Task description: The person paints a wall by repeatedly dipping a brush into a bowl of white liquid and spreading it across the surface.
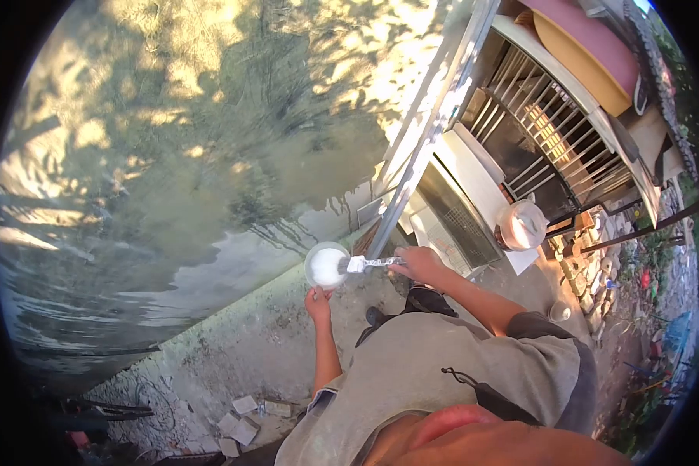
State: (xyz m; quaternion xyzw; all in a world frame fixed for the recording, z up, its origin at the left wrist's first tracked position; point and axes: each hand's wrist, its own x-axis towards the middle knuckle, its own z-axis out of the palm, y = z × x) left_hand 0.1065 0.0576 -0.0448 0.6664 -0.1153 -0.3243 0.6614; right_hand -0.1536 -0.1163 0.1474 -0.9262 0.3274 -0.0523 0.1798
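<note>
A round bowl (327, 265) of white liquid is held in my left hand (318, 304), its fingers at the near rim. My right hand (419, 266) grips the handle of a brush (357, 265). The brush is smeared white, and its head lies at the right edge of the bowl, over the white contents. Beyond the bowl stands a wall (210, 194) with patchy grey-green paint and dark streaks running down near its lower part.
A metal post (423, 147) rises just beyond my right hand. To the right are a barred metal rack (555, 132), a clear tub (522, 225) and a pink basin (586, 35). Broken blocks (238, 427) lie on the ground at lower left.
</note>
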